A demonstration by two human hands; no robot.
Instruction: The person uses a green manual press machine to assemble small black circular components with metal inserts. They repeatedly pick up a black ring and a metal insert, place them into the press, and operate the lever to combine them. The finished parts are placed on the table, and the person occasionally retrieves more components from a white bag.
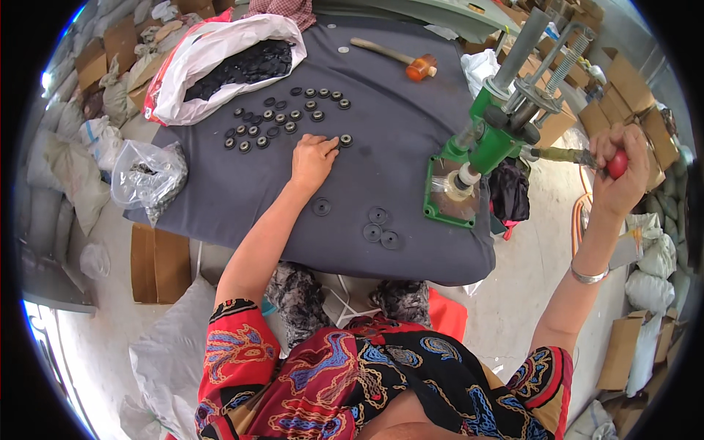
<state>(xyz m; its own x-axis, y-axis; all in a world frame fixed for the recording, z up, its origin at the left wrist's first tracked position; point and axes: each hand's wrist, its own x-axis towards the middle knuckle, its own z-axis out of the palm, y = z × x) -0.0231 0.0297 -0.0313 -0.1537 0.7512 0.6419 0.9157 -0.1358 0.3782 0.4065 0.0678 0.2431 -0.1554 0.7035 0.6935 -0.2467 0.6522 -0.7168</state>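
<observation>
My left hand [314, 160] rests on the dark cloth of the table, its fingers drawn together and the fingertips at the edge of a small black round part with a metal centre [345, 140]. Farther off lie several similar round parts [295, 115] in loose rows. My right hand [620, 158] is raised at the right, wrapped round the red ball knob [616, 164] of a lever [561, 155]. That lever belongs to a green hand press [493, 147]. Under its ram stands a pale cylindrical piece [462, 183], partly hidden.
Several flat black rings [372, 232] lie on the near part of the table [293, 242]. A white-and-red sack [176, 88] of black pieces and a clear plastic bag [150, 176] are at the left. A mallet [418, 67] lies at the back. Cardboard boxes [627, 92] crowd the right.
</observation>
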